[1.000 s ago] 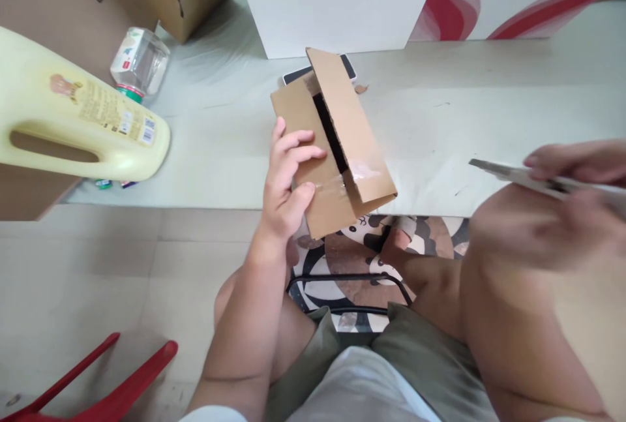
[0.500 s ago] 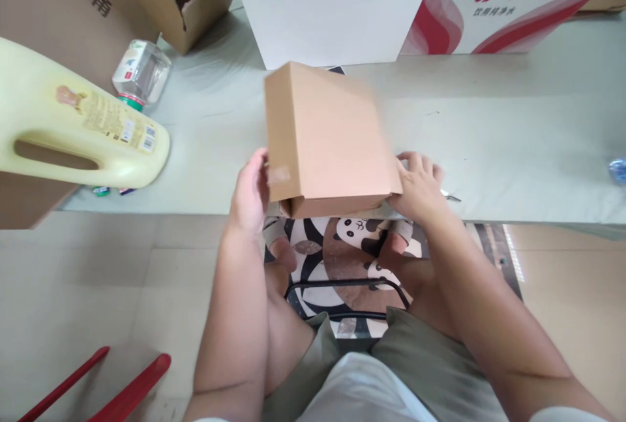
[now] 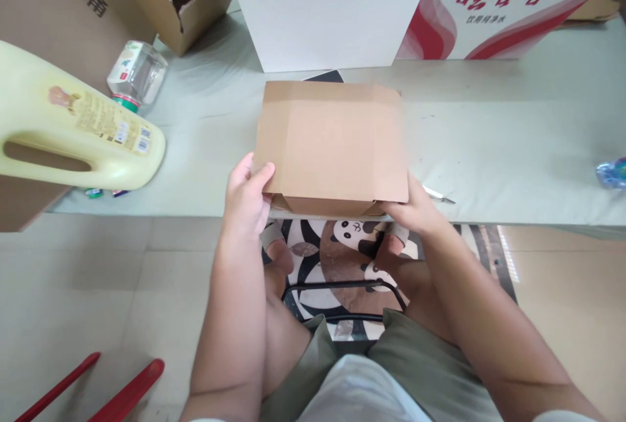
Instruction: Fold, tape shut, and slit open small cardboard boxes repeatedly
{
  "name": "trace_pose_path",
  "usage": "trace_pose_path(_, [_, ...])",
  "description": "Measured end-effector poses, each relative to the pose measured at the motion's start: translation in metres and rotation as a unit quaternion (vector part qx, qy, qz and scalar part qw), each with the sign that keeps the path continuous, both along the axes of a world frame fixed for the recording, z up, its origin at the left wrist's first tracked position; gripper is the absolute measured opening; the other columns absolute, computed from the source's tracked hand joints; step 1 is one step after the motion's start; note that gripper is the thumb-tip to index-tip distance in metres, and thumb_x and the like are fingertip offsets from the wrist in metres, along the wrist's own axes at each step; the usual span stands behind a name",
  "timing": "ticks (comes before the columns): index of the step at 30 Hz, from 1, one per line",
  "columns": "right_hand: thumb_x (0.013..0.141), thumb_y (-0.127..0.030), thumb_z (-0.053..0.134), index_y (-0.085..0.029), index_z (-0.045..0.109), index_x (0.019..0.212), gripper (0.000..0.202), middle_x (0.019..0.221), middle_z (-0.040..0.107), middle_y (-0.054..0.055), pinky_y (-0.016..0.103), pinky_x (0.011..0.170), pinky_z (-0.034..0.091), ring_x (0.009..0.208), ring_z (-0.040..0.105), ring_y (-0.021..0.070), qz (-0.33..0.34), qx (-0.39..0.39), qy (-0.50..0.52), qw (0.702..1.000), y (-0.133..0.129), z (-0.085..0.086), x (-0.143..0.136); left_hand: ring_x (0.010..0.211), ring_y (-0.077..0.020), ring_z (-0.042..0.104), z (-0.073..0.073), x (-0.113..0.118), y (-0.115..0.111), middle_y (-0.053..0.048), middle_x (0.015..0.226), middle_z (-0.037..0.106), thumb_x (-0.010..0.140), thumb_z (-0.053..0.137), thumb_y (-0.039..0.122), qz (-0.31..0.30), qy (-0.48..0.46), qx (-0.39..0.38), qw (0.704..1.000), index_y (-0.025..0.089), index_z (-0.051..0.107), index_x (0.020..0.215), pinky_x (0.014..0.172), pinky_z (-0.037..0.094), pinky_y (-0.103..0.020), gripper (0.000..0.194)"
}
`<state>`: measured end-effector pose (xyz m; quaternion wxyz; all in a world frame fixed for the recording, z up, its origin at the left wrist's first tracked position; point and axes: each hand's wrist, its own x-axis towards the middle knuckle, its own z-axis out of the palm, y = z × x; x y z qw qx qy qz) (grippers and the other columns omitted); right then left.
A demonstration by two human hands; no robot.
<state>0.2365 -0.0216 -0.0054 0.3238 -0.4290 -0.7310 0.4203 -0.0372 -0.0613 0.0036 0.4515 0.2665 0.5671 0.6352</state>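
Note:
A plain brown cardboard box [image 3: 332, 141] sits at the near edge of the table, between both of my hands. My left hand [image 3: 247, 197] grips its near left corner, the thumb lying on the top flap and the fingers along the side. On the other side, my right hand [image 3: 415, 203] holds the near right corner; most of its fingers are hidden behind the box. A dark flat object [image 3: 327, 76] peeks out behind the far edge. Just right of my right hand lies a thin white craft knife [image 3: 439, 195].
A large pale yellow jug [image 3: 78, 122] and a clear plastic bottle [image 3: 139, 73] lie at the left. A white carton [image 3: 327, 11] and a red-and-white carton [image 3: 489, 11] stand along the back. Blue plastic [image 3: 611, 174] lies far right on the cloth-covered table [image 3: 499, 141].
The box has turned so its side flaps now spread to left and right over the top. My left thumb has come onto the top; my right hand has closed on the right corner.

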Motion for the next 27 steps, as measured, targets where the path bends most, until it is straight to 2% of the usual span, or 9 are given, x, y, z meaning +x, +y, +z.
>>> trace_pose_path(3, [0.074, -0.043, 0.069, -0.02, 0.056, 0.125, 0.058, 0.126, 0.07, 0.014, 0.049, 0.097, 0.059, 0.117, 0.067, 0.0334, -0.026, -0.03, 0.026, 0.999, -0.004, 0.0, 0.004, 0.107, -0.0351, 0.074, 0.0, 0.001, -0.001, -0.012, 0.1, 0.078, 0.062, 0.088, 0.046, -0.009, 0.008, 0.005, 1.0, 0.023, 0.071, 0.091, 0.077, 0.065, -0.042, 0.041])
trace_pose_path(6, [0.072, -0.047, 0.075, -0.02, 0.058, 0.127, 0.063, 0.129, 0.07, 0.014, 0.049, 0.095, 0.06, 0.119, 0.067, 0.0342, -0.044, -0.049, 0.031, 0.997, -0.005, 0.001, 0.009, 0.107, -0.0352, 0.075, 0.0, 0.002, -0.001, -0.012, 0.102, 0.078, 0.064, 0.087, 0.049, -0.022, 0.024, 0.021, 0.999, 0.023, 0.07, 0.093, 0.083, 0.065, -0.045, 0.042])
trace_pose_path(11, [0.073, -0.039, 0.074, -0.021, 0.059, 0.121, 0.054, 0.125, 0.07, 0.013, 0.049, 0.098, 0.059, 0.118, 0.067, 0.0314, -0.085, -0.048, 0.034, 0.995, -0.003, 0.002, 0.005, 0.102, -0.033, 0.076, -0.003, 0.004, 0.002, -0.01, 0.095, 0.077, 0.068, 0.084, 0.046, 0.003, 0.03, 0.036, 0.999, 0.023, 0.067, 0.088, 0.088, 0.064, -0.047, 0.036])
trace_pose_path(15, [0.078, -0.038, 0.068, -0.023, 0.055, 0.114, 0.041, 0.115, 0.068, 0.01, 0.044, 0.083, 0.062, 0.1, 0.07, 0.0251, -0.122, -0.071, 0.084, 0.986, 0.0, -0.005, 0.001, 0.101, -0.0321, 0.075, -0.004, 0.004, 0.003, -0.008, 0.09, 0.075, 0.064, 0.086, 0.047, 0.029, 0.025, 0.053, 0.998, 0.024, 0.065, 0.087, 0.087, 0.063, -0.046, 0.039])
trace_pose_path(19, [0.081, -0.037, 0.064, -0.025, 0.051, 0.11, 0.034, 0.107, 0.068, 0.007, 0.041, 0.075, 0.06, 0.089, 0.069, 0.0227, -0.134, -0.079, 0.104, 0.982, 0.0, -0.009, 0.002, 0.11, -0.0335, 0.071, -0.004, 0.003, 0.0, -0.009, 0.097, 0.075, 0.062, 0.084, 0.052, -0.01, 0.015, 0.088, 0.996, 0.025, 0.064, 0.093, 0.089, 0.061, -0.045, 0.045])
trace_pose_path(23, [0.08, -0.035, 0.061, -0.026, 0.05, 0.108, 0.031, 0.106, 0.068, 0.007, 0.042, 0.078, 0.059, 0.093, 0.069, 0.0242, -0.137, -0.065, 0.092, 0.984, 0.0, -0.006, 0.002, 0.102, -0.0306, 0.072, -0.003, 0.002, -0.002, -0.007, 0.101, 0.074, 0.064, 0.083, 0.053, -0.04, 0.015, 0.107, 0.993, 0.027, 0.064, 0.101, 0.091, 0.06, -0.046, 0.049])
trace_pose_path(27, [0.082, -0.036, 0.058, -0.028, 0.049, 0.117, 0.037, 0.111, 0.07, 0.007, 0.043, 0.086, 0.059, 0.102, 0.069, 0.0244, -0.142, -0.063, 0.101, 0.983, -0.002, -0.004, 0.001, 0.103, -0.0311, 0.072, -0.001, 0.001, -0.004, -0.01, 0.11, 0.073, 0.067, 0.079, 0.057, -0.07, 0.017, 0.101, 0.992, 0.029, 0.065, 0.109, 0.088, 0.061, -0.045, 0.053])
